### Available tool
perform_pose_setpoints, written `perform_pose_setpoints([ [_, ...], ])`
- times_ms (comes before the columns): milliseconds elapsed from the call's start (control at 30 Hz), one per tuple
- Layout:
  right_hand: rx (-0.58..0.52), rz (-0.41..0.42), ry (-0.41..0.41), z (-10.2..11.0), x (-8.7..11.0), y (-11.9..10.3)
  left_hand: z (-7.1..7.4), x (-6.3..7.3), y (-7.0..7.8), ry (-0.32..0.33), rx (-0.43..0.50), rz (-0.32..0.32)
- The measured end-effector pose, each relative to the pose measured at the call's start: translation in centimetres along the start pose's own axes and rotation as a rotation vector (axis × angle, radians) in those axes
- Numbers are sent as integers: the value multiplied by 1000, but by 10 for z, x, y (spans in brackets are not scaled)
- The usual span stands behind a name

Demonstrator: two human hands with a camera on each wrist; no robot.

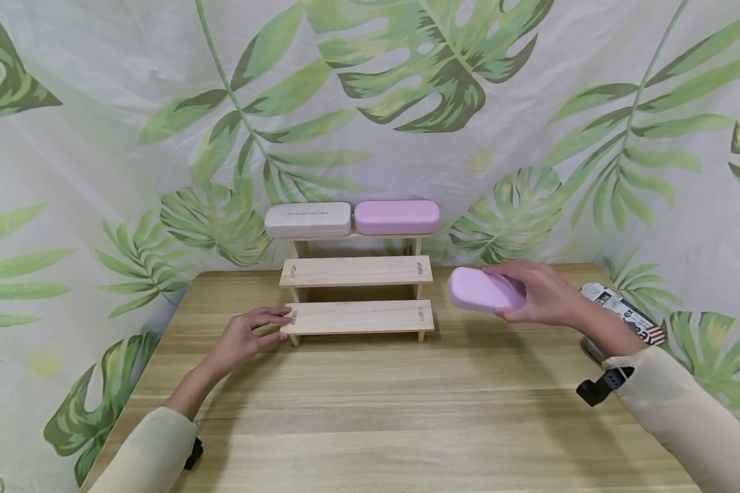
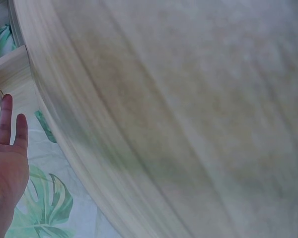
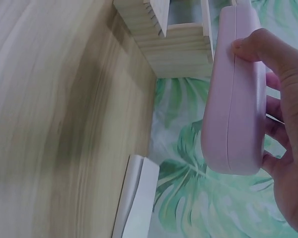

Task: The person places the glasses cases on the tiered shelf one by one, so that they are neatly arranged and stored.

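Right hand (image 1: 539, 294), head view: clamped round lilac case (image 1: 484, 289), aloft right of the rack; could slip if smooth sides defeat the grip.
Left hand (image 1: 247, 339), head view: apart from the right, touching left end of lowest shelf (image 1: 358, 318); could nudge stepped rack (image 1: 355, 272) if pressing sideways.
Tabletop (image 2: 154, 99), left wrist view: blurred, streaked wood grain.
Lilac case, right wrist view: long, rounded, matte-looking; could spring open if squeezed at seam.
Rack, right wrist view: pale, square-edged timber.

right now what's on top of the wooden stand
Atop the wooden stand, a pale grey case and a pink case sit side by side; what lies beneath them is covered from view.
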State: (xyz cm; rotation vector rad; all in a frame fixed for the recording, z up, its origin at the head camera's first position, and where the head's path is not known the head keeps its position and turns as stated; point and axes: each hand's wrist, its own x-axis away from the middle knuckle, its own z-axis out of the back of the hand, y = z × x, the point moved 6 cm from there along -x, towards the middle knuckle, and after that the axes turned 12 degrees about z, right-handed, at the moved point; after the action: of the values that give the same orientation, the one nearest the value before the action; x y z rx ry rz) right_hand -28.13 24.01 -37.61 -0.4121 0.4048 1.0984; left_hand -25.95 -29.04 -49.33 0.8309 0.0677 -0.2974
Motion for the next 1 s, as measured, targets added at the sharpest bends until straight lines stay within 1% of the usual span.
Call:
perform_pose_setpoints([
  [333, -16, 22, 21, -6, -17, -5, 1, 0, 3, 8, -9, -4],
  [733, -51, 25, 39, -11, -34, -11, 0, 1, 4, 13, -15, -13],
  [1000, -66, 21, 43, -14, -44, -16, 0, 1, 3, 25, -53, -14],
])
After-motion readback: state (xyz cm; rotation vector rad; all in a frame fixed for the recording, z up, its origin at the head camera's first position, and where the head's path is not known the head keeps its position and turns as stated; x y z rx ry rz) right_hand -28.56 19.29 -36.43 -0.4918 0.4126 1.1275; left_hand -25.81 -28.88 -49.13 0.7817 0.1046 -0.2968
